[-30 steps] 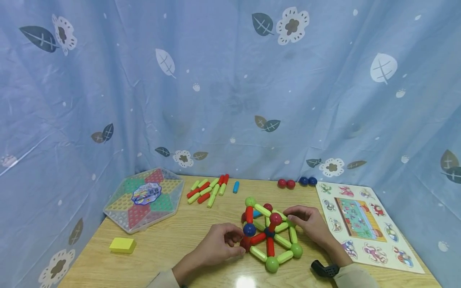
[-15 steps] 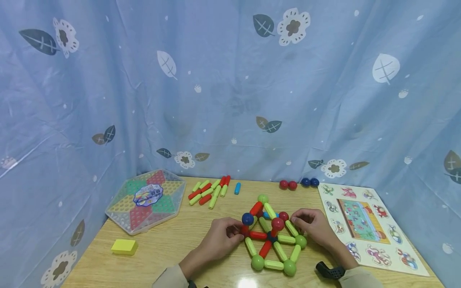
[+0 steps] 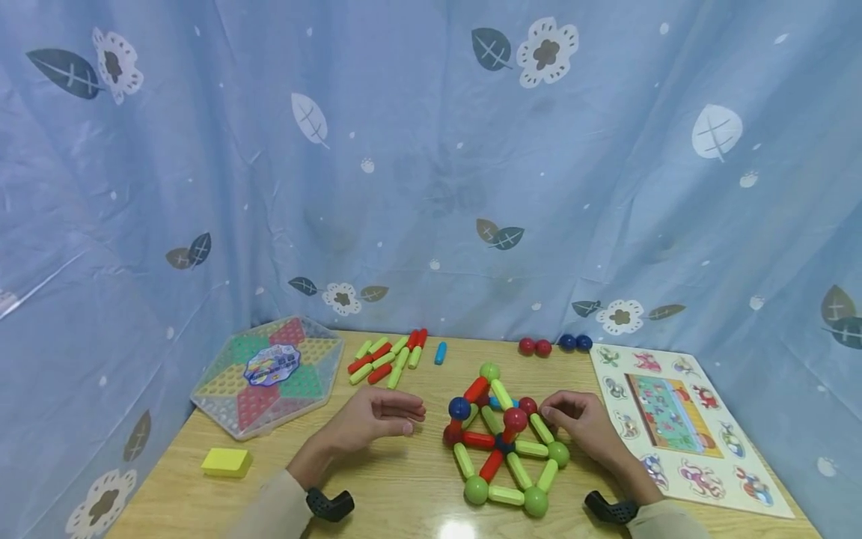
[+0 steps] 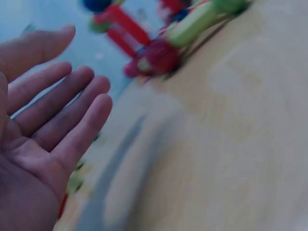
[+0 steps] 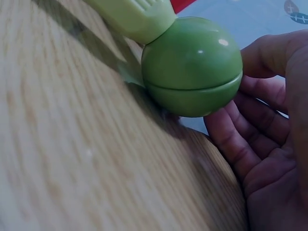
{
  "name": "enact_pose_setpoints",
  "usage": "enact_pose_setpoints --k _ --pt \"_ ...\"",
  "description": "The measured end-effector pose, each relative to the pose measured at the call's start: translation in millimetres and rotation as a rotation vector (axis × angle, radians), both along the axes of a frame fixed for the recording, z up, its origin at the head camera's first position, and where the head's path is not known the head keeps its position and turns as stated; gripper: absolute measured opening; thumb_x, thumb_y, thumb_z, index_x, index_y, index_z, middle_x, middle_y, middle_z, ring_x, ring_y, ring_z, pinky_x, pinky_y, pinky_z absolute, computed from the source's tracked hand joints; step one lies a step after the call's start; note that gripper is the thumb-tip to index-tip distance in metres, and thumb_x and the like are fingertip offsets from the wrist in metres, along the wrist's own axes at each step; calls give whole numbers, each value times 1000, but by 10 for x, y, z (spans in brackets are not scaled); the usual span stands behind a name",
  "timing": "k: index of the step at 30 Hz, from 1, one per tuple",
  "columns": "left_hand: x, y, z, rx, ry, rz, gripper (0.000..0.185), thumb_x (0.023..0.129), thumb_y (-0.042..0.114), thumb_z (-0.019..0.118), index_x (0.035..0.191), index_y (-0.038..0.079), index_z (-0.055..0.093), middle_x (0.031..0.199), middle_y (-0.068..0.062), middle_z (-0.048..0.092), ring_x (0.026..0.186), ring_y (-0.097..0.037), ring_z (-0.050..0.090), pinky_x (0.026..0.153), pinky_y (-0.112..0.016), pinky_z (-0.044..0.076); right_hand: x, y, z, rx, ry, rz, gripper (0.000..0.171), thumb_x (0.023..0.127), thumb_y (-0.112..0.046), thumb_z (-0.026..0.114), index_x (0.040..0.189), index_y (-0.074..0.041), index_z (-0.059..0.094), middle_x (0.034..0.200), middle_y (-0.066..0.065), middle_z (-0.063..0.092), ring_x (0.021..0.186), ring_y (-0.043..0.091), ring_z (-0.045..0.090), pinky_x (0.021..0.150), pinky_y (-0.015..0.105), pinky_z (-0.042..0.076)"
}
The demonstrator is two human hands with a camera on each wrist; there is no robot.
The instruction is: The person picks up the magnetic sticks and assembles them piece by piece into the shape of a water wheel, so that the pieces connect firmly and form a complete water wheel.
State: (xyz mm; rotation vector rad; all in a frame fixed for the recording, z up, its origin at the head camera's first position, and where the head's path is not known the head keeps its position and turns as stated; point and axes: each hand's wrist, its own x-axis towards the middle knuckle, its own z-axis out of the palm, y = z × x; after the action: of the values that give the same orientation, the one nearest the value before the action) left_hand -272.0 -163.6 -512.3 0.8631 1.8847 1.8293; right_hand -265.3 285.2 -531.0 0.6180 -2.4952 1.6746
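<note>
Two hands over a wooden table (image 3: 377,486), blue leaf-print curtain behind. Far left: a yellow block (image 3: 227,462) near the front edge; behind it a hexagonal Chinese checkers board (image 3: 269,372) w/ red, green, yellow triangles and a round label in the middle. Next over, a loose pile of sticks (image 3: 388,354), red and light green, lying flat, plus one blue stick (image 3: 441,352) just beside the pile.

Left hand (image 3: 373,418) hovers above the table, palm up-ish, fingers (image 4: 72,103) straight and relaxed, lightly spread, holding nothing. It's near the ball-and-stick structure (image 3: 501,442) but apart from it; in the left wrist view the palm is bare and the structure shows blurred beyond the fingertips.

The structure sits centre on the table: green sticks and red sticks joined by green, red and blue balls, flat base w/ a raised part topped by a green ball (image 3: 489,371). A blue ball (image 3: 459,408) stands on its left side.

Right hand (image 3: 581,421) is at the structure's right edge, fingers curled in toward the sticks there; head view suggests contact but can't tell if it's a real grip. Right wrist view shows a green ball (image 5: 192,65) resting on the wood just beside the loosely curled fingers (image 5: 250,130).

Behind, by the curtain: two red balls (image 3: 535,346) and two blue balls (image 3: 575,343) in a row. Far right: an animal puzzle board (image 3: 680,419), lying flat.
</note>
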Motion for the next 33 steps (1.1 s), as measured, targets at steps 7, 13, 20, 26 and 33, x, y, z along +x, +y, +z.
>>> enact_pose_setpoints --k 7,13,20,26,33 --pt "-231 -340 83 -37 52 113 48 103 6 75 145 -13 61 140 -37 67 124 -32 76 97 -31 63 -26 15 -29 11 18 -8 12 105 -1 68 102 -5 79 87 11 78 67 16 70 63 32 61" --pt "-426 -324 66 -179 82 318 46 101 13 80 141 -7 69 130 -27 76 111 -23 80 90 -27 64 -38 15 -75 6 10 6 12 106 -2 68 102 -5 79 87 10 78 67 16 70 63 32 61" --pt "-492 42 61 -543 394 626 30 95 20 88 120 5 83 103 -7 82 87 -14 74 79 -35 63 -22 8 -66 -6 5 1 12 105 -2 68 101 -5 79 85 9 77 66 15 68 62 31 59" --pt "-482 331 62 -839 589 717 23 91 26 92 101 8 82 99 -5 80 89 -22 74 79 -43 63 -13 9 -55 -6 8 2 12 106 -2 67 102 -5 79 85 9 77 66 16 68 62 31 59" --pt "-475 428 48 -919 598 720 9 92 5 84 94 4 75 93 -11 75 87 -28 74 75 -42 63 -7 3 -37 -11 7 10 12 106 -1 67 101 -4 78 83 10 76 65 19 68 61 32 59"
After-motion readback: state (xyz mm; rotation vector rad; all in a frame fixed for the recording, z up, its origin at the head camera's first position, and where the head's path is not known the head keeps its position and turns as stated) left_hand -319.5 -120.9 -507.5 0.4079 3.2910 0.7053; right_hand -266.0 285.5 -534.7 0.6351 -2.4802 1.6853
